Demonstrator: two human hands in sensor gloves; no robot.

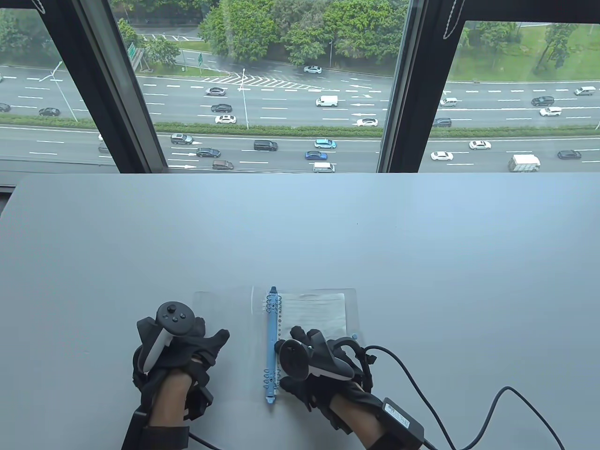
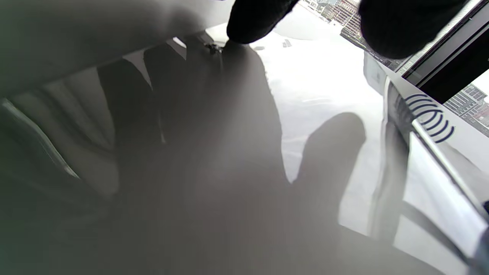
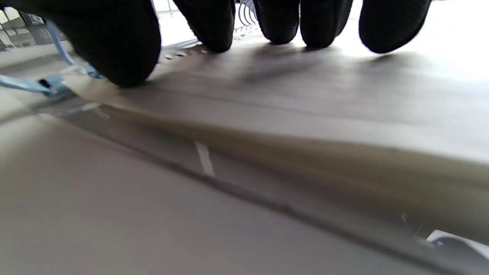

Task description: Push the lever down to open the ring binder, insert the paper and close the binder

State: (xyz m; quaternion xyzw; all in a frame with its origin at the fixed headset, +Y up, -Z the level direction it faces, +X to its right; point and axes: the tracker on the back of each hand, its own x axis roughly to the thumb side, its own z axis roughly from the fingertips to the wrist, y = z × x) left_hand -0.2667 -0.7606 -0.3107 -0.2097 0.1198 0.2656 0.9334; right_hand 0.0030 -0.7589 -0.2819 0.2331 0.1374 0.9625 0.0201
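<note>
A ring binder with clear covers [image 1: 220,309] lies flat and open near the table's front edge. Its blue ring spine [image 1: 272,347] runs away from me, with a lever tab at the near end [image 1: 270,399]. A lined, punched sheet of paper [image 1: 318,314] lies on the right cover, its holes at the rings. My left hand [image 1: 201,340] rests flat on the left cover; its fingertips [image 2: 256,19] touch the plastic beside the rings [image 2: 431,118]. My right hand [image 1: 293,349] presses its fingertips [image 3: 282,23] and thumb on the paper [image 3: 305,99] next to the spine [image 3: 49,84].
The grey table [image 1: 422,243] stretches far beyond the binder to a window at its far edge. A black box [image 1: 403,415] sits on my right wrist, and its cable [image 1: 497,403] loops over the table at the lower right.
</note>
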